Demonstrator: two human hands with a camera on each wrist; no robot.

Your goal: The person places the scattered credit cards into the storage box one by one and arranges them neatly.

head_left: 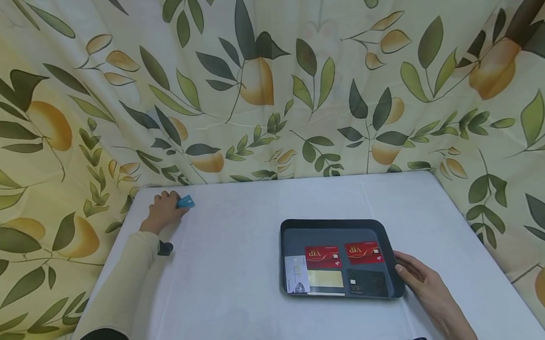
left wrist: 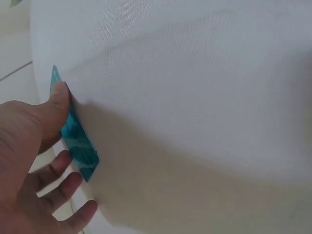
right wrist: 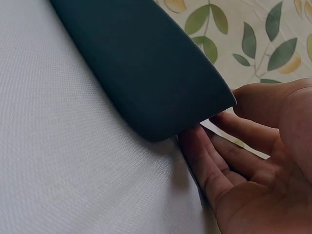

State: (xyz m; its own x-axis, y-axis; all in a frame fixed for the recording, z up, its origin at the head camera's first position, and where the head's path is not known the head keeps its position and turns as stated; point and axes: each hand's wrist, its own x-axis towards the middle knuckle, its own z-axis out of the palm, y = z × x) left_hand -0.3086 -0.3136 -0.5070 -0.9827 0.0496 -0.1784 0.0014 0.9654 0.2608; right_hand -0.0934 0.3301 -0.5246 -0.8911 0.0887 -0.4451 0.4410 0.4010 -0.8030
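Note:
At the table's far left corner my left hand (head_left: 165, 212) pinches a blue card (head_left: 186, 202). In the left wrist view the thumb presses on the card (left wrist: 78, 141) and the fingers lie behind it, with the card tilted on edge. My right hand (head_left: 432, 289) grips the right side of a dark tray (head_left: 335, 224). The right wrist view has its thumb at the rim and fingers beneath the tray's edge (right wrist: 146, 73). Inside the tray lie two red VIP cards (head_left: 322, 257), a silver-white card (head_left: 296, 275), a gold card (head_left: 326, 278) and a black VIP card (head_left: 366, 283).
A white cloth covers the table (head_left: 231, 271), with the tray right of its middle. Behind and at both sides hangs a curtain (head_left: 271, 135) with a leaf and fruit print, meeting the table's back edge. Dark bands sit on both wrists.

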